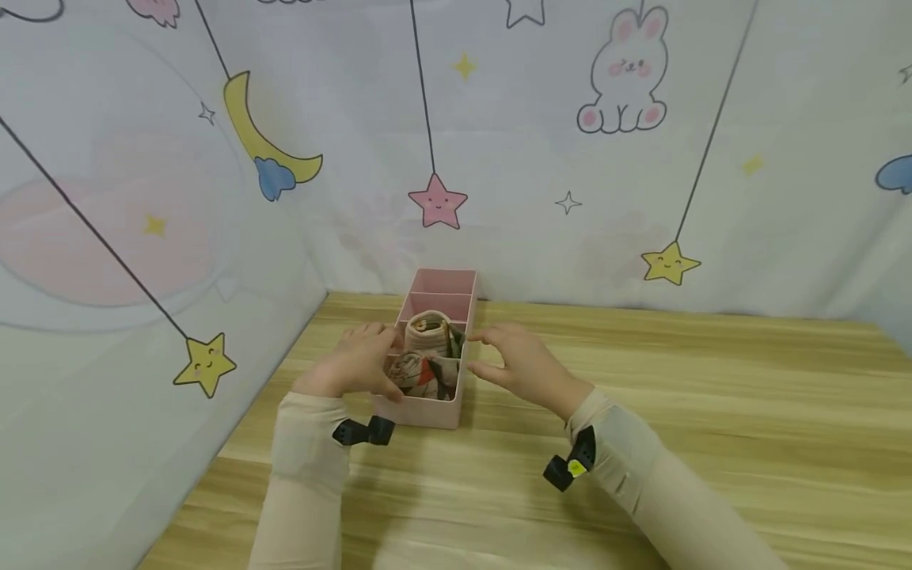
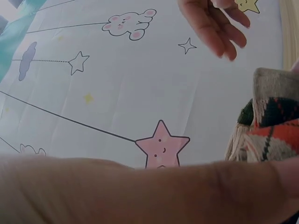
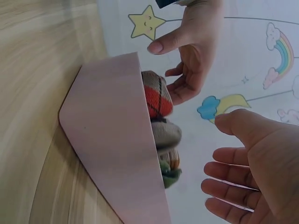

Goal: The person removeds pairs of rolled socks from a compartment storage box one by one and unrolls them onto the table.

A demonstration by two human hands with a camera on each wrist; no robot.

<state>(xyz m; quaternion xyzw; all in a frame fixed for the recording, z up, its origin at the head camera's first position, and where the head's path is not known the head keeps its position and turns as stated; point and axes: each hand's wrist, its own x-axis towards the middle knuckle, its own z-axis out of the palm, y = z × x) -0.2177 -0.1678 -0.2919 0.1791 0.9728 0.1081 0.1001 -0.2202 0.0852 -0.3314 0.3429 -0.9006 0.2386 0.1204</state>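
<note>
A pink divided box (image 1: 420, 412) holds rolled socks in its two nearest compartments. The front roll (image 1: 425, 374) is beige, dark and red plaid; the beige roll (image 1: 427, 336) behind it has green and orange parts. My left hand (image 1: 356, 360) is at the box's left side, its thumb near the front roll; whether it touches is unclear. To the right of the box, my right hand (image 1: 527, 366) has its fingertips close to the rim. In the right wrist view, relaxed fingers (image 3: 229, 186) of that hand hold nothing.
The box stands on a wood-grain table (image 1: 641, 443), its far end near a white cloth backdrop (image 1: 541, 253) printed with stars, a moon and a rabbit. Another cloth wall (image 1: 107, 396) runs along the left. Pink inner walls show in the rear compartments.
</note>
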